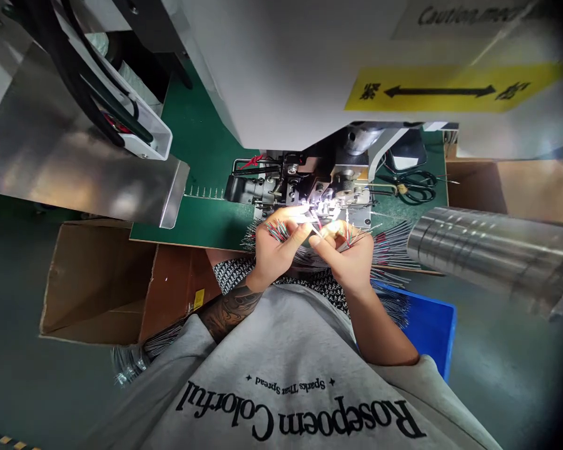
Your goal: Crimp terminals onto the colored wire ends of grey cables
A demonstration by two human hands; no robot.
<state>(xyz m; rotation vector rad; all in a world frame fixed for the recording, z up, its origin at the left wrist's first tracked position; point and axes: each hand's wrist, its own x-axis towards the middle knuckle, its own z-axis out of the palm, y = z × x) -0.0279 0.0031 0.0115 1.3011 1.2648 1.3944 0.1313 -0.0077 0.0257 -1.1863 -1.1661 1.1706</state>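
Both hands are held close together in front of a lit terminal crimping machine [319,187]. My left hand [276,247] is closed, with the coloured tips of several thin cables [276,231] showing between its fingers. Thumb and forefinger of my right hand [349,253] pinch a grey cable near the machine's bright working area. More coloured wire ends stick out by that hand. Glare and the fingers hide the exact tips. A fan of grey cables with red ends [394,247] lies on the green table [201,228], right of the right hand.
A strip of terminals [204,192] runs into the machine from a metal guide [169,194] at left. Scissors with black handles [417,187] lie on the table. A metal cylinder [488,256] juts in from the right. Cardboard boxes [98,281] and a blue bin [443,331] stand below.
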